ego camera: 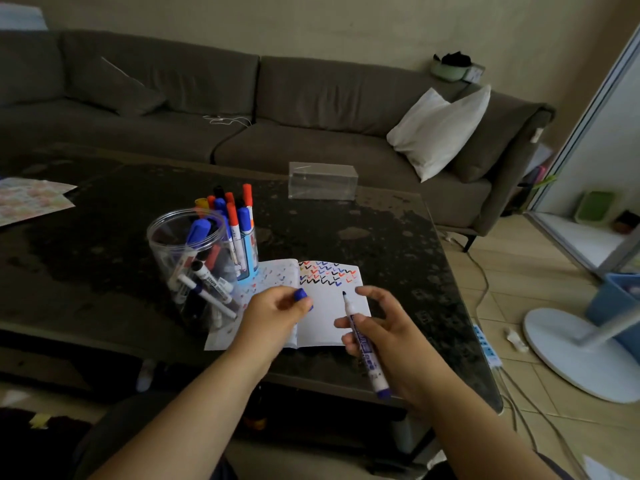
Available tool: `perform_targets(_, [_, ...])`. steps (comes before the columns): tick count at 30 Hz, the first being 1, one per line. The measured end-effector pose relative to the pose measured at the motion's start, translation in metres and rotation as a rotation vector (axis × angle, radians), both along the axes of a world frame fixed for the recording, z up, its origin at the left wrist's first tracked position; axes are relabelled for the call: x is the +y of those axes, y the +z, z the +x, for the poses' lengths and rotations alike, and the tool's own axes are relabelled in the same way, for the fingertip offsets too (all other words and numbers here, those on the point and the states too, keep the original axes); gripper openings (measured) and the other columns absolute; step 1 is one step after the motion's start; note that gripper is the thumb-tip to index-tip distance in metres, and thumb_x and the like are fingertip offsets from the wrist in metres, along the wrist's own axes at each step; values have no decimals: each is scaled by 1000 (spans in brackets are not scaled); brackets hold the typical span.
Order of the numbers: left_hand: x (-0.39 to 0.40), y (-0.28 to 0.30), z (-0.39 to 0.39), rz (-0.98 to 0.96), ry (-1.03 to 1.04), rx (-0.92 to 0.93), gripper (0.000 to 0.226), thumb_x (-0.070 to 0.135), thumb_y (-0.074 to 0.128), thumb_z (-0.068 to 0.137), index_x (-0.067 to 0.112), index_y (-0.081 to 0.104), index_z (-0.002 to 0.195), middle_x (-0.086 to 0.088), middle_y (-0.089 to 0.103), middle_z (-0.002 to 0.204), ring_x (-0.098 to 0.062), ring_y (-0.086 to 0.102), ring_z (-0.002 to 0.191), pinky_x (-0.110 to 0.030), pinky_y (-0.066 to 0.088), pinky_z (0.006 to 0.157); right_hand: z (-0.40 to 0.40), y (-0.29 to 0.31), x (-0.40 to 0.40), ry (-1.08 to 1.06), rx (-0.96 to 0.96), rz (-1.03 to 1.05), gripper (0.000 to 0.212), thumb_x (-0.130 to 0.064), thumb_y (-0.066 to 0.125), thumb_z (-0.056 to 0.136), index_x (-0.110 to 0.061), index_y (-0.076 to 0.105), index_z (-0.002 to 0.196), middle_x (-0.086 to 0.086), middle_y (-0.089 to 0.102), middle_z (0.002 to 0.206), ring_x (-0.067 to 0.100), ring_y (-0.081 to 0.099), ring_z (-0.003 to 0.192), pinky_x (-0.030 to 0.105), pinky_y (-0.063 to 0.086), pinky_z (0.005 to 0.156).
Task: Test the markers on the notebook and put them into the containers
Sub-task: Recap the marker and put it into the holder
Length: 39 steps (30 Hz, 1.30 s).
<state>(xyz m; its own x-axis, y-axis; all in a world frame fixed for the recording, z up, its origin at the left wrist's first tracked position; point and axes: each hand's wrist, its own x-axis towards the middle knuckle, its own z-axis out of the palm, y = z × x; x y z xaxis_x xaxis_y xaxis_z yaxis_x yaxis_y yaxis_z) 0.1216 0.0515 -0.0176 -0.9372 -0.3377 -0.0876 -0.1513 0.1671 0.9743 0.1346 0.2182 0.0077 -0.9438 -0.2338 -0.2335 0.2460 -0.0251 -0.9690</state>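
My right hand (pixel 377 332) is nearest, its fingers (pixel 346 322) curled round an uncapped blue marker (pixel 363 344) whose tip points up and away, above the open notebook (pixel 325 317). Just left of it, my left hand (pixel 277 313) pinches the marker's blue cap (pixel 300 294) over the notebook's middle fold. The notebook lies flat on the dark bench (pixel 398 237), its far page covered with rows of black, blue and red ticks. Beyond my left fingers stands a clear round jar (pixel 166 251) holding several markers, and just behind it a blue holder (pixel 250 261) with capped markers upright. Farther off sits a clear box (pixel 322 181), then the grey sofa (pixel 311 98).
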Motion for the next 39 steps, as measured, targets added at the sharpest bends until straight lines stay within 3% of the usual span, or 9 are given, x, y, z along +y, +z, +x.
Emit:
perform_targets(4, [4, -10, -6, -288, -93, -20, 9, 20, 69, 83, 23, 63, 89, 7, 65, 88, -11, 60, 86, -23, 46, 78, -17, -3, 1, -91, -165, -272, 25, -10, 42, 99, -8, 66, 105, 17, 72, 89, 20, 69, 73, 26, 59, 65])
perform_targets(8, [3, -17, -16, -439, -162, -9, 13, 22, 63, 87, 27, 57, 98, 7, 60, 99, -9, 56, 91, -17, 41, 78, -44, -17, 2, -148, -186, -376, 24, -2, 41, 98, -8, 61, 110, 11, 68, 76, 14, 57, 67, 21, 52, 60])
perform_targets(11, [1, -25, -26, -512, -210, 17, 12, 24, 59, 90, 28, 54, 101, 11, 56, 100, -6, 53, 90, -16, 38, 77, -66, -32, 3, -179, -98, -138, 20, -19, 49, 97, -9, 61, 110, 7, 62, 73, 13, 53, 66, 24, 48, 65])
perform_targets(14, [1, -34, -37, -587, -257, 47, 13, 28, 53, 93, 28, 50, 106, 13, 53, 99, -3, 51, 89, -15, 37, 75, -87, -39, -1, -228, 69, 174, 30, -38, 47, 96, -16, 67, 100, 3, 59, 69, 11, 51, 62, 25, 48, 67])
perform_targets(19, [7, -51, -56, -705, -384, 80, 11, 33, 43, 96, 28, 42, 106, 5, 59, 108, -7, 50, 94, -22, 44, 82, -126, -54, -6, -256, 195, 464, 18, -40, 60, 89, -23, 66, 91, -5, 67, 78, 6, 61, 67, 15, 44, 59])
perform_targets(21, [10, -59, -59, -741, -393, 99, 10, 35, 41, 97, 30, 41, 106, 9, 58, 113, -5, 45, 100, -22, 36, 93, -138, -63, -7, -250, 211, 479, 11, -33, 64, 88, -22, 65, 85, -7, 66, 78, 3, 62, 69, 10, 43, 57])
perform_targets(23, [12, -68, -60, -788, -381, 145, 14, 38, 40, 97, 31, 43, 108, 15, 56, 121, 0, 43, 111, -20, 19, 108, -147, -71, -9, -269, 209, 464, 9, -26, 65, 88, -18, 64, 83, -8, 65, 78, -1, 62, 67, 7, 44, 53])
perform_targets(26, [11, -74, -61, -819, -352, 179, 18, 40, 38, 97, 32, 44, 112, 20, 54, 126, 3, 38, 119, -14, -1, 107, -154, -81, -10, -306, 217, 493, 10, -24, 64, 89, -16, 62, 84, -10, 64, 78, -2, 63, 65, 7, 44, 51])
perform_targets(39, [9, -84, -64, -780, -340, 255, 19, 39, 41, 96, 30, 46, 111, 19, 58, 123, 4, 43, 114, -7, -6, 103, -160, -94, -10, -205, 246, 531, 10, -26, 63, 89, -18, 61, 84, -12, 64, 80, -12, 60, 65, 5, 43, 50])
